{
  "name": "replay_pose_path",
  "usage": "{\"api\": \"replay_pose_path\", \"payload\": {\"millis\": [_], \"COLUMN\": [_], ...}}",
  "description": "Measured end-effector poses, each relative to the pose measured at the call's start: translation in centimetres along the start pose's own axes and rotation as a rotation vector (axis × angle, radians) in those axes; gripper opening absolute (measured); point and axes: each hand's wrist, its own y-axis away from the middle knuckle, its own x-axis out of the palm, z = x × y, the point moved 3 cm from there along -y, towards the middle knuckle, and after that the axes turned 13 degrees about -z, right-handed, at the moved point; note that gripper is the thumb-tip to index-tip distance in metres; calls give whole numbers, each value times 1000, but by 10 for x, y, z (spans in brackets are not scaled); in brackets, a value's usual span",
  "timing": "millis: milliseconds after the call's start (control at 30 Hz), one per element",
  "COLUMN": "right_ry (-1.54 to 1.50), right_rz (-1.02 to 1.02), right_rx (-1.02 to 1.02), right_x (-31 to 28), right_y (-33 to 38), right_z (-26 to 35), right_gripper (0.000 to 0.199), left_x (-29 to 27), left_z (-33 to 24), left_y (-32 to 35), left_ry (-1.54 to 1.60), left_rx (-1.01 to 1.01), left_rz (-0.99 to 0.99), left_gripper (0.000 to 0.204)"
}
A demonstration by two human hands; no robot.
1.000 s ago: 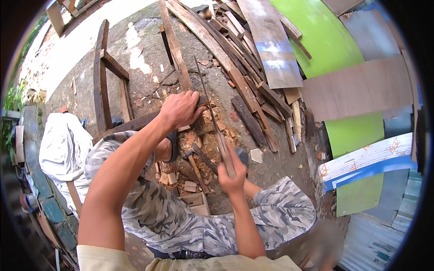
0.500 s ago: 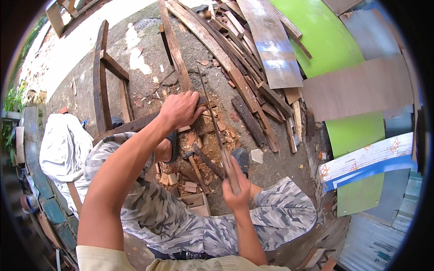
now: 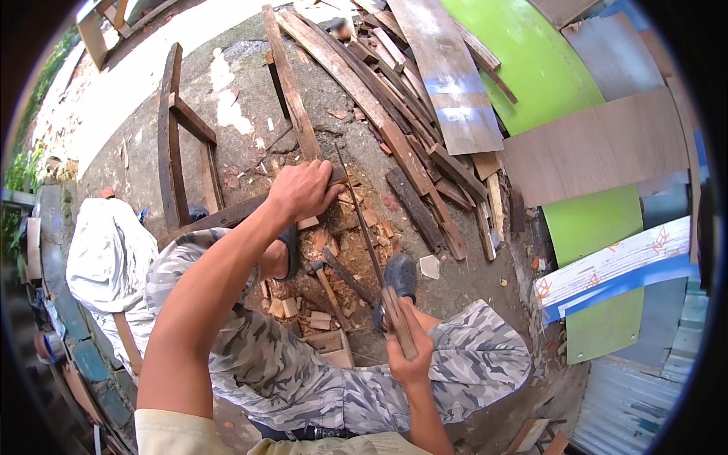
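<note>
My left hand point(image 3: 305, 191) is closed over the end of a dark wooden beam point(image 3: 227, 216), holding it down from above. Its palm side is hidden. My right hand point(image 3: 411, 355) grips the wooden handle of a handsaw point(image 3: 365, 227). The long narrow blade slants up and away, passing the beam's end just right of my left hand; whether its teeth are in the wood I cannot make out. Between my feet lie a hammer with a light wooden handle point(image 3: 331, 294) and a dark tool point(image 3: 349, 274) beside it, among wood chips point(image 3: 318, 320).
A wooden frame point(image 3: 173, 144) stands at the left, and a long plank point(image 3: 292, 83) reaches away ahead. Piled timber point(image 3: 402, 144) covers the ground at the right, beside leaning sheets point(image 3: 599, 144). A white cloth point(image 3: 110, 250) hangs at my left.
My right hand has pulled the saw back toward me and slightly right, so less blade reaches past the beam. My left hand keeps its grip. The whole view has shifted slightly.
</note>
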Motion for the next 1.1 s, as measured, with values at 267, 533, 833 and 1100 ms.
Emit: {"api": "replay_pose_path", "payload": {"millis": [267,533,833,1100], "right_ry": [-29,9,-84,-136], "right_rz": [40,63,25,-13], "right_rx": [-6,67,33,46], "right_x": [89,-15,73,8], "right_y": [-104,-4,-89,-26], "right_z": [-14,20,-16,-4], "right_gripper": [63,66,68,69], "left_x": [5,3,7,3], "left_z": [4,-4,1,-8], "left_y": [7,2,8,-1], "left_ry": [-19,-23,-78,-123], "left_rx": [2,24,20,36], "left_rz": [-30,-41,-15,-17], "left_gripper": [46,47,46,47]}}
